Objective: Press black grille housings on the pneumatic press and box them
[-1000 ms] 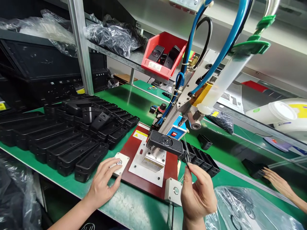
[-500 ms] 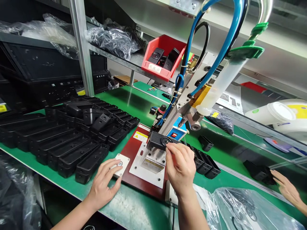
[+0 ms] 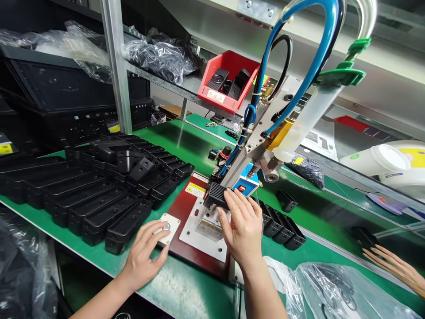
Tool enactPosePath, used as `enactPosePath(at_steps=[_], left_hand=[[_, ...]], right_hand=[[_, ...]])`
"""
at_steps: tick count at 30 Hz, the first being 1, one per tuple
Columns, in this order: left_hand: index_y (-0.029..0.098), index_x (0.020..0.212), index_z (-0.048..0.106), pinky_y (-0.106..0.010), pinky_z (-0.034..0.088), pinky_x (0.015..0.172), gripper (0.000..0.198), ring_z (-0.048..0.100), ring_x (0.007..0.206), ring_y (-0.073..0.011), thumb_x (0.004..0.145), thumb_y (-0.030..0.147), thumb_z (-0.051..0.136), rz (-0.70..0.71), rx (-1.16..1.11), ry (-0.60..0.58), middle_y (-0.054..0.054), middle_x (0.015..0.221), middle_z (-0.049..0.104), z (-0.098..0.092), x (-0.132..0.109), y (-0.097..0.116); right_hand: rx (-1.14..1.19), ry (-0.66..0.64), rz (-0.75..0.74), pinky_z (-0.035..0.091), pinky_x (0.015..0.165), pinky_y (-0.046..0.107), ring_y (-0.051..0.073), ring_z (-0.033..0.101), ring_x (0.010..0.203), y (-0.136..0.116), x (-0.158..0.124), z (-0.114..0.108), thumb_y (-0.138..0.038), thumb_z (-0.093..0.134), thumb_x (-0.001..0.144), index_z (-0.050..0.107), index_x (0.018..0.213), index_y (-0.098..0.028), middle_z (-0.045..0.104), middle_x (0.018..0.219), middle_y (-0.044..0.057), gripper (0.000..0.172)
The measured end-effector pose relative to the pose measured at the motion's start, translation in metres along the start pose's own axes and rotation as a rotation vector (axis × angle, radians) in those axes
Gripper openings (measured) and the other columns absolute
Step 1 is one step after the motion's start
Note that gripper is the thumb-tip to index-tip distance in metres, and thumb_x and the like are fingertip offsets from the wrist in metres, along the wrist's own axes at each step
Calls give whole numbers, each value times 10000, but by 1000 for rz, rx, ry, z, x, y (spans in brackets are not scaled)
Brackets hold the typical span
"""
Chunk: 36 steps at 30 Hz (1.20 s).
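Note:
My left hand [image 3: 146, 250] rests on a white button box [image 3: 173, 220], fingertips over its round metal push button [image 3: 166, 227]. Those fingers are loosely spread and grip nothing. My right hand [image 3: 244, 226] lies with outstretched fingers on top of a black plastic housing [image 3: 217, 193] with a ribbed face. The housing sits tilted on the metal fixture [image 3: 209, 226] of a bench machine, and my fingers cover its right part. My right thumb is apart, at the near edge. Above hangs the machine's nozzle head [image 3: 269, 173], joined to a cloudy syringe barrel [image 3: 307, 117].
Rows of black housings [image 3: 99, 212] fill the left bench. Several more housings [image 3: 279, 226] stand right of the machine. Another person's hand [image 3: 392, 263] is at the far right near a dark part. A clear bag [image 3: 348, 288] holds thin black rings. A red bin [image 3: 229, 66] sits above.
My right hand has gone from a pinch over the housing's round recess to fingers laid flat across it. My left hand stays on the button box. The other person's hand has shifted slightly left.

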<state>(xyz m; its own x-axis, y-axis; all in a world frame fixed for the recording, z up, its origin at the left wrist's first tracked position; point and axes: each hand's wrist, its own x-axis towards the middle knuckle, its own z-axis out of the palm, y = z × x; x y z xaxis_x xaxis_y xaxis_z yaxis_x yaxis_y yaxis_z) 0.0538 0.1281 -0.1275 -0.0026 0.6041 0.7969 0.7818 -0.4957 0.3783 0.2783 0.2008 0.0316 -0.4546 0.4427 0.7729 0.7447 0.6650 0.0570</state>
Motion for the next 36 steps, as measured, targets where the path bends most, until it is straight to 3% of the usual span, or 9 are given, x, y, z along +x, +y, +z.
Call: enactPosePath(at_steps=[6, 9, 12, 18, 24, 26, 29, 36], left_hand=[[175, 1121, 588, -437, 490, 963, 280, 535, 1166, -265, 851, 102, 573, 4, -4, -2, -123, 1189, 589, 1, 0, -1], [175, 1127, 584, -441, 488, 966, 288, 534, 1167, -264, 850, 97, 573, 5, -5, 0, -124, 1190, 587, 1, 0, -1], [180, 1122, 587, -438, 493, 961, 283, 538, 1164, -264, 851, 104, 571, 4, -4, 4, -121, 1188, 590, 1, 0, -1], [191, 1121, 593, -436, 500, 957, 281, 547, 1157, -263, 850, 119, 574, 2, -3, 7, -113, 1182, 598, 1, 0, -1], [184, 1133, 586, -440, 501, 961, 286, 542, 1166, -261, 857, 114, 566, 14, 2, 6, -118, 1187, 595, 1, 1, -1], [187, 1136, 586, -440, 504, 957, 283, 543, 1165, -259, 862, 119, 560, 13, 7, 4, -118, 1187, 597, 0, 1, -1], [193, 1133, 588, -437, 511, 949, 280, 552, 1157, -258, 863, 125, 556, 7, 12, 6, -115, 1184, 603, -1, 0, 0], [182, 1125, 600, -430, 506, 958, 298, 571, 1143, -262, 839, 98, 585, 10, 16, 19, -118, 1174, 613, 0, -1, 0]], right_hand=[[5, -13, -5, 403, 930, 397, 237, 611, 1129, 1, 3, -4, -279, 555, 967, 607, 1183, -172, 675, 1182, 113, 247], [-37, -26, 47, 419, 874, 392, 246, 608, 1107, 1, 6, -4, -348, 528, 975, 630, 1122, -171, 610, 1258, 164, 252], [-87, -56, 45, 401, 913, 419, 271, 564, 1196, 1, 5, -4, -373, 494, 988, 581, 1234, -155, 519, 1392, 191, 340], [-116, -113, -6, 362, 997, 438, 272, 560, 1228, 0, 4, -4, -334, 509, 991, 563, 1267, -138, 626, 1300, 124, 342], [-84, -28, 17, 371, 1032, 483, 309, 477, 1318, 0, -5, -3, -264, 560, 960, 539, 1303, -130, 554, 1374, 167, 369], [-48, 84, 48, 393, 1027, 500, 329, 430, 1351, 1, -22, -4, -192, 579, 932, 525, 1321, -129, 493, 1420, 197, 397], [-12, 213, 145, 434, 989, 511, 326, 489, 1290, 3, -65, -5, -130, 585, 903, 534, 1313, -156, 498, 1401, 193, 414], [-16, -31, 211, 523, 852, 449, 291, 623, 1102, 8, -180, -3, -189, 546, 924, 582, 1247, -201, 664, 1187, 114, 325]])
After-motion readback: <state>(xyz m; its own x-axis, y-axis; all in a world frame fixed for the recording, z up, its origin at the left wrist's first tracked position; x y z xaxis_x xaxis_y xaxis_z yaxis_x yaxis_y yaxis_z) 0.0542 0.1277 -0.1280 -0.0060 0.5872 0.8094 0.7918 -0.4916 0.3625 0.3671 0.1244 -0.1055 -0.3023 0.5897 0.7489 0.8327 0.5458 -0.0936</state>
